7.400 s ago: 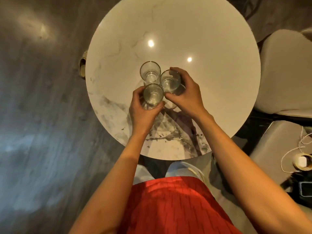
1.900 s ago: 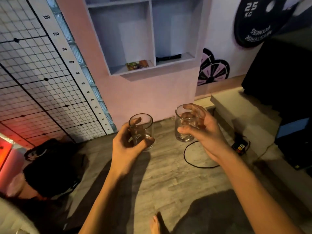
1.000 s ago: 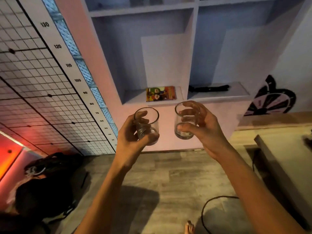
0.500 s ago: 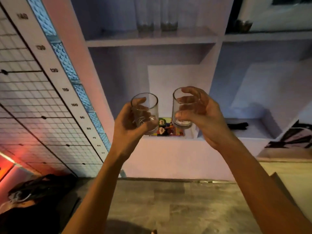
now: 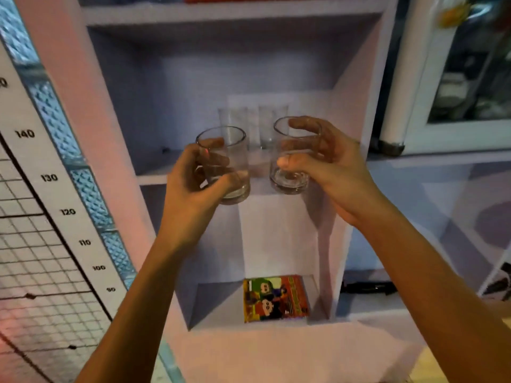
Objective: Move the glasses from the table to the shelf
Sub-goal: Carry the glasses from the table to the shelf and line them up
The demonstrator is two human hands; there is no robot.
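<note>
In front of the shelf (image 5: pixel 152 179), both hands are up at the middle compartment.

- Left hand (image 5: pixel 190 186) grip: thumb and fingers wrapped round the lower half of the left glass (image 5: pixel 235 150). Glass is upright, in the air just ahead of the shelf's front edge.
- Right hand (image 5: pixel 329 167) grip: thumb across the near side, fingers curled round the far side up to the rim of the right glass (image 5: pixel 289 181). Glass is upright, in the air at about the same height.
- Held glasses are side by side, apart, and neither is on the board.
- Two more glasses (image 5: pixel 233 118) stand close together at the back of that compartment.
- A colourful packet (image 5: pixel 275 298) lies flat in the compartment below.
- Height chart (image 5: pixel 49 178) and wire grid (image 5: pixel 33 272) are on the wall to the left.
</note>
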